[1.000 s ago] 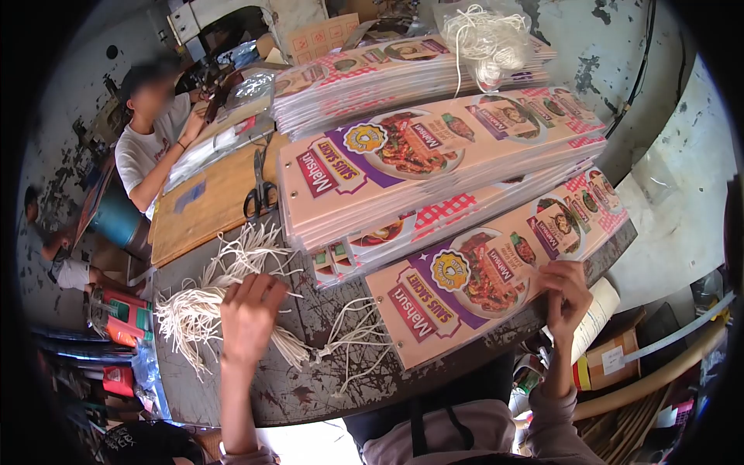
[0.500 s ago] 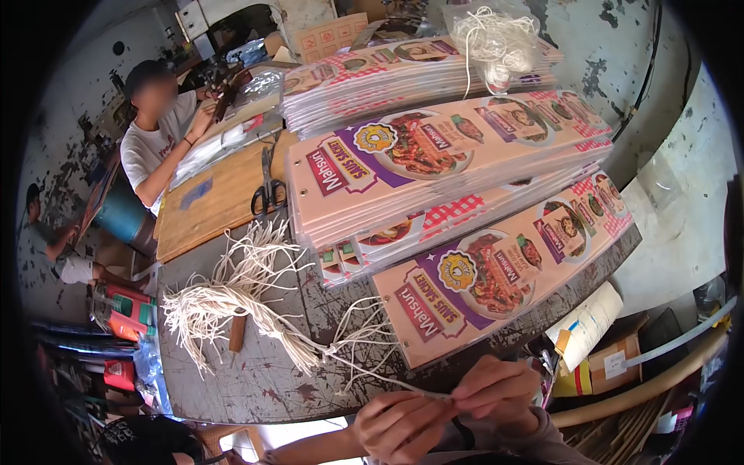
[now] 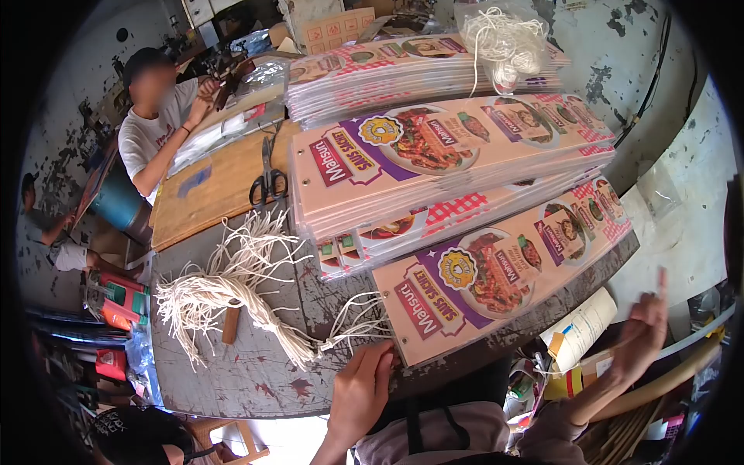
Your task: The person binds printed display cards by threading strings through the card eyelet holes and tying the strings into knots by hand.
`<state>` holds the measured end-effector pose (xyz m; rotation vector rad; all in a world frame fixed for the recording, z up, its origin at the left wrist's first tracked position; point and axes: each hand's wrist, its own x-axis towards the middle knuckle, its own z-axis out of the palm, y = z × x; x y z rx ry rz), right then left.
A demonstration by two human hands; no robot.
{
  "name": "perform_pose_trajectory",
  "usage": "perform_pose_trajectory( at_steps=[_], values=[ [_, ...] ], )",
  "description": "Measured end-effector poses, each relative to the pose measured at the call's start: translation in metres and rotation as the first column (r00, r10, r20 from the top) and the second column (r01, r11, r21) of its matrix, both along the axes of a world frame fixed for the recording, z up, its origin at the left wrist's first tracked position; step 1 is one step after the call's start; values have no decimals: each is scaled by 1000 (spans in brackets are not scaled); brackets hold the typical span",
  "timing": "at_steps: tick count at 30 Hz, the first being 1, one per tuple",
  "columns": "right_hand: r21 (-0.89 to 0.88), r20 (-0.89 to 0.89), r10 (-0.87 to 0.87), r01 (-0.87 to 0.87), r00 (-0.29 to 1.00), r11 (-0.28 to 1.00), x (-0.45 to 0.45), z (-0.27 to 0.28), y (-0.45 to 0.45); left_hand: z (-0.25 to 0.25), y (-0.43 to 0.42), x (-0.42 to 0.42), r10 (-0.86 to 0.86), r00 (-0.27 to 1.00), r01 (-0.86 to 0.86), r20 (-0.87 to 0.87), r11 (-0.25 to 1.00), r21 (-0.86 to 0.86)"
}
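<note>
A printed sauce banner [image 3: 504, 271] in clear plastic lies at the table's near edge, with metal eyelets at its left end. White cords [image 3: 360, 318] run from that end to a knot beside a bundle of cut cords [image 3: 232, 298]. My left hand [image 3: 360, 391] is closed at the banner's near left corner; what its fingers grip is hidden. Off to the right, past the table edge, my right hand [image 3: 643, 333] is raised, a finger stretched out and nothing visible in it.
Behind lie stacks of similar banners [image 3: 434, 167], topped at the back by a bag of white cord [image 3: 508, 46]. Black-handled scissors [image 3: 267, 182] rest by a wooden board [image 3: 209, 186]. A person [image 3: 159, 116] works across the table. Rolls and boxes [image 3: 581, 329] stand at right.
My hands, earlier together on a cord in front of the banner, have separated. The left moved to the banner's corner; the right swung out to the right and up.
</note>
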<state>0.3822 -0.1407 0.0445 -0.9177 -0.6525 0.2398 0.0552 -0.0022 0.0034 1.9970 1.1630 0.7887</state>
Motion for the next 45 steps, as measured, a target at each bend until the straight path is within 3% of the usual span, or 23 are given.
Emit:
perform_pose_trajectory(
  at_steps=[1, 2, 4, 5, 7, 8, 9, 11, 15, 22, 40, 45],
  values=[
    [-162, -34, -4, -2, 999, 987, -21, 2, 19, 2, 4, 2, -1, 1000, 1, 2, 1000, -2],
    [-300, 58, 56, -36, 997, 953, -36, -5, 33, 4, 9, 2, -32, 999, 33, 9, 996, -86],
    [-600, 142, 401, -244, 905, 762, -67, 8, 56, 9, 25, -2, -117, 990, 137, 84, 942, -305],
    [-723, 174, 568, -288, 804, 628, -82, 14, 67, 7, 35, -6, -112, 990, 133, 88, 942, -307],
    [-684, 425, 646, -243, 635, 688, -104, 3, 97, -1, 51, -13, -200, 932, 344, 302, 748, -567],
    [-685, 525, 674, -212, 520, 697, -108, -1, 108, -2, 54, -12, -230, 925, 374, 301, 688, -622],
    [-682, 527, 672, -212, 520, 700, -114, -3, 115, -4, 55, -12, -231, 925, 373, 300, 690, -620],
    [-640, 707, 651, -142, 276, 755, -122, -5, 129, -9, 57, -9, -134, 913, 389, 385, 570, -724],
    [-658, 716, 670, -130, 193, 741, -131, -15, 130, -3, 60, -7, -155, 911, 402, 383, 545, -736],
    [-671, 701, 701, -214, 130, 711, -138, -15, 135, -2, 65, -16, -183, 860, 509, 477, 372, -776],
    [-566, 823, 565, -13, -54, 824, -151, -12, 130, -5, 63, -19, -160, 841, 537, 517, 371, -758],
    [-459, 863, 466, 84, -194, 885, -159, -12, 126, -9, 61, -20, -175, 842, 534, 511, 406, -741]
  ],
)
